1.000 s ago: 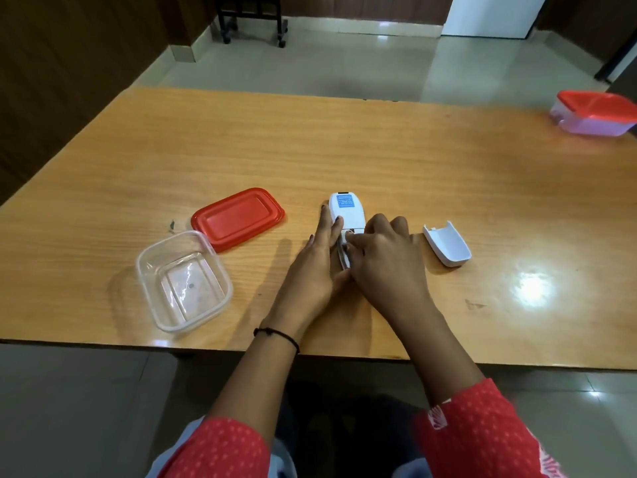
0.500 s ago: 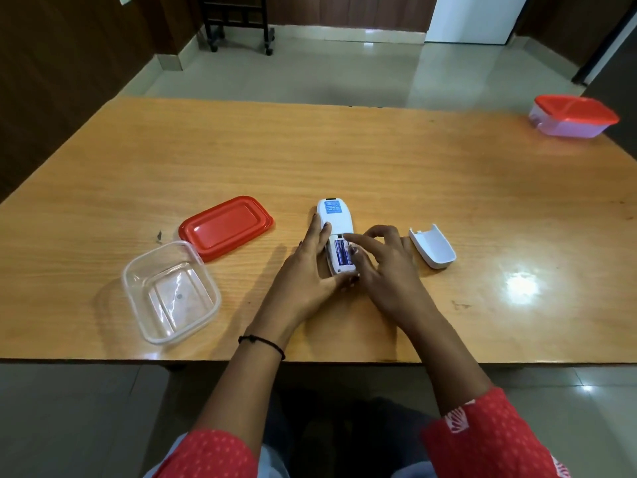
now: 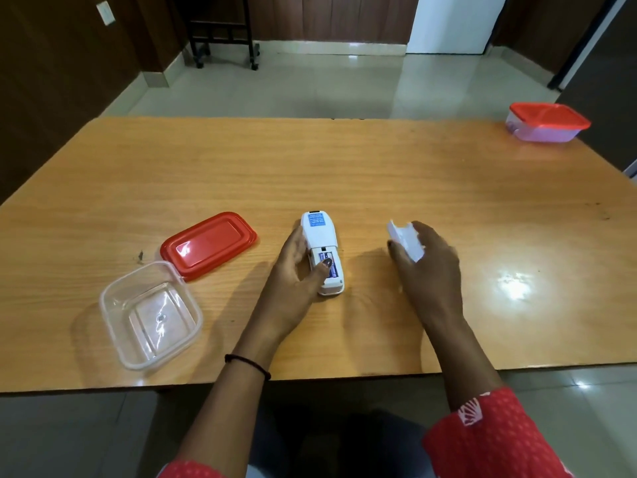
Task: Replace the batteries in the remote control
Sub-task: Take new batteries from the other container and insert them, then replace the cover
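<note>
— Where is the remote?

— Your white plastic remote control (image 3: 321,248) lies face down near the middle of the wooden table (image 3: 379,174), its open battery compartment toward you, with dark batteries (image 3: 329,260) seated inside.

— And your left hand?

— Your left hand (image 3: 293,274) cups the remote's left edge, fingers together along its side, the thumb laid across the batteries.

— The right?

— Your right hand (image 3: 427,263) sits to the right of the remote, apart from it, fingers curled around the white plastic battery cover (image 3: 405,239), which looks blurred.

— What else is around you?

— To your left, a flat red plastic lid (image 3: 208,243) lies on the table, and just in front of it a clear square plastic container (image 3: 150,313) stands open, the two touching or nearly so. At the far right corner sits a clear box with a red lid (image 3: 548,122), well apart from everything else.
</note>
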### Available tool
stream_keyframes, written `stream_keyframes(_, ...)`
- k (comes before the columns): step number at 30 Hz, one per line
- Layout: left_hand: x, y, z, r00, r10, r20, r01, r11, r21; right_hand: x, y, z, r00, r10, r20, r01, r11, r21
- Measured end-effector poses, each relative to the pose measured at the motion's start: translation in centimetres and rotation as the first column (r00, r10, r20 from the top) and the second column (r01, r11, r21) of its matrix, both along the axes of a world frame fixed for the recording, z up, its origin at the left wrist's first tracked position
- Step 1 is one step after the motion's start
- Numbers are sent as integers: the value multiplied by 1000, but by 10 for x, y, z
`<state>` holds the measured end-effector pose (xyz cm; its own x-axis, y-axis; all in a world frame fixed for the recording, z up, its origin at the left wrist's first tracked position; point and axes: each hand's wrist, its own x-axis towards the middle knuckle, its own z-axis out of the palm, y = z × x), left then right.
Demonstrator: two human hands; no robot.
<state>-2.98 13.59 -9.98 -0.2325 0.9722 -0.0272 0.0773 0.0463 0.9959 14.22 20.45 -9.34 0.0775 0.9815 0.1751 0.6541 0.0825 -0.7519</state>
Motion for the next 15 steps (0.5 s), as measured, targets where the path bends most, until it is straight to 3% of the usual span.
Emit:
stream_keyframes(1, 1, 1, 2, 999, 2, 45, -1, 1000, -7, -6, -4, 6, 981, 25, -191, -35, 998, -49)
stream_keyframes(3, 1, 3, 3, 993, 30, 117, -27, 999, -25, -22, -12, 15, 838, 11, -545, -141, 970, -196)
stream_keyframes(5, 0, 5, 5, 976, 68, 207, -60, 997, -46, -36, -19, 20, 717, -29, -697, -227, 935, -273)
stream_keyframes(6, -1, 5, 5, 961, 86, 264, -74, 996, -58, -42, -20, 19, 707, -32, -706, -241, 929, -283)
stream_keyframes(8, -1, 4, 7, 920, 113, 375, -90, 993, -77, -51, -22, 13, 773, -10, -634, -213, 938, -274)
stream_keyframes(12, -1, 4, 9, 808, 133, 573, -105, 991, -83, -65, -26, 3, 945, 91, -314, -145, 977, -153)
stream_keyframes(15, -3, 4, 10, 732, 154, 664, -120, 988, -97, -70, -32, 0, 988, 153, -28, -156, 976, -152)
